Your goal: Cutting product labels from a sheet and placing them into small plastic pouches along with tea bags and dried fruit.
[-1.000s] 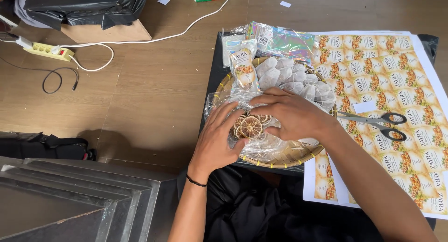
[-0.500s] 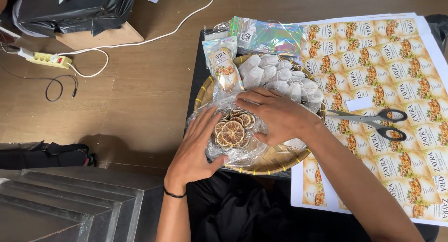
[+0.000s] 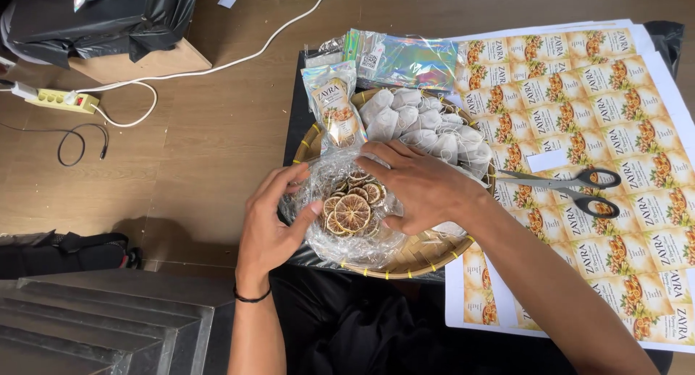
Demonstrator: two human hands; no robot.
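Head view: sticker sheets (image 3: 615, 143), orange-patterned, spread at right, scissors (image 3: 572, 187) laid on them. Iridescent pouches (image 3: 409, 56) stacked behind woven tray (image 3: 427, 255); white sachets (image 3: 427, 125) piled in tray. Clear bag (image 3: 347, 234) of dried citrus slices (image 3: 352, 210), brown-orange, held over tray: cupped by left hand (image 3: 268, 226), half open; covered by right hand (image 3: 420, 187), fingers spread flat.

Your forearms are bare, with no sleeves reaching into view. Your left hand (image 3: 271, 226) wears a thin black band around the wrist, while your right hand (image 3: 423, 187) wears no ring or band. Dark clothing covers your lap below.
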